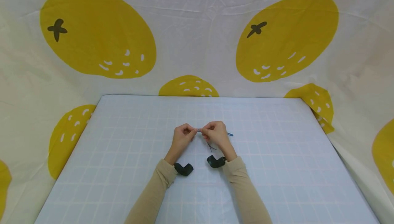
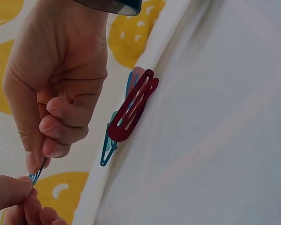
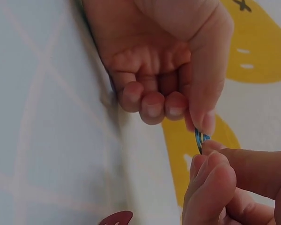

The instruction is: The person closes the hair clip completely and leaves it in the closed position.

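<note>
A small blue snap hair clip (image 3: 199, 139) is held between the two hands, mostly covered by fingertips. On one end the left hand (image 1: 183, 135) pinches it with thumb and forefinger. From the other side the thumb and forefinger of the right hand (image 1: 216, 133) pinch it, the remaining fingers curled in. Below the right hand, the left wrist view has dark red snap hair clips (image 2: 131, 108) overlapping in a bunch on the table. A teal-blue clip (image 2: 104, 152) pokes out of that bunch. Another blue clip (image 1: 230, 134) shows just right of the right hand.
A pale table with a faint grid cloth (image 1: 123, 183) spreads under both arms. Behind it hangs a white curtain (image 1: 197, 39) printed with yellow fruit. Each wrist wears a black camera (image 1: 184, 169) on its inner side.
</note>
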A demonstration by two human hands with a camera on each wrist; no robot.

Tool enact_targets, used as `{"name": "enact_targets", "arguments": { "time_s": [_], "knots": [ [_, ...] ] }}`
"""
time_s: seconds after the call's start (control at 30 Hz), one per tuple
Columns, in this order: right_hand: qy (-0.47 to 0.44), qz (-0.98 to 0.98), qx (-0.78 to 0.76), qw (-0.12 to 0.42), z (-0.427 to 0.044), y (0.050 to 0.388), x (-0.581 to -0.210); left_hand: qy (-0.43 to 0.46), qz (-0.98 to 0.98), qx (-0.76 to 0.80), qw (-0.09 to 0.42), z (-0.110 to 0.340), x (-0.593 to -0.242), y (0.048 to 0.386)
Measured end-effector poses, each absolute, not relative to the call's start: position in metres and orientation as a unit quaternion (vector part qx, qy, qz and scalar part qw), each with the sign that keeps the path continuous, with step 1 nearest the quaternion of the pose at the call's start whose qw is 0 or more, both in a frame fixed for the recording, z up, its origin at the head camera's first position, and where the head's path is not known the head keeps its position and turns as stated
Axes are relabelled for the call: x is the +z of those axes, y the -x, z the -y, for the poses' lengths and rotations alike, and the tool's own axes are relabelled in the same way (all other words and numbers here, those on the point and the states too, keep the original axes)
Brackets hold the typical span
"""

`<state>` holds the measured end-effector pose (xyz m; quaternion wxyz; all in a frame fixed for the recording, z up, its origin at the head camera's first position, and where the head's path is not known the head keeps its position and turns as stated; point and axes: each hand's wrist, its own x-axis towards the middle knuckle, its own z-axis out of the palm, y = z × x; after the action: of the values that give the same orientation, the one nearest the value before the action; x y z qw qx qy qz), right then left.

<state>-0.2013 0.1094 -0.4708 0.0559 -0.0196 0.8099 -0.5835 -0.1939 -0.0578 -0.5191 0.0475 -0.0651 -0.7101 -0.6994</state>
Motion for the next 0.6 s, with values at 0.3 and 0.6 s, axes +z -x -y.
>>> {"name": "enact_targets", "arguments": {
  "time_s": [0.3, 0.6],
  "knots": [
    [0.025, -0.805, -0.59, 0.058, -0.1095, 0.2014, -0.4709, 0.069, 0.705, -0.704, 0.053, 0.058, -0.5197, 0.1944],
    [0.031, -0.788, -0.612, 0.059, -0.1105, 0.2025, -0.4711, 0.064, 0.692, -0.717, 0.054, 0.0582, -0.5185, 0.1936]
  ]
}}
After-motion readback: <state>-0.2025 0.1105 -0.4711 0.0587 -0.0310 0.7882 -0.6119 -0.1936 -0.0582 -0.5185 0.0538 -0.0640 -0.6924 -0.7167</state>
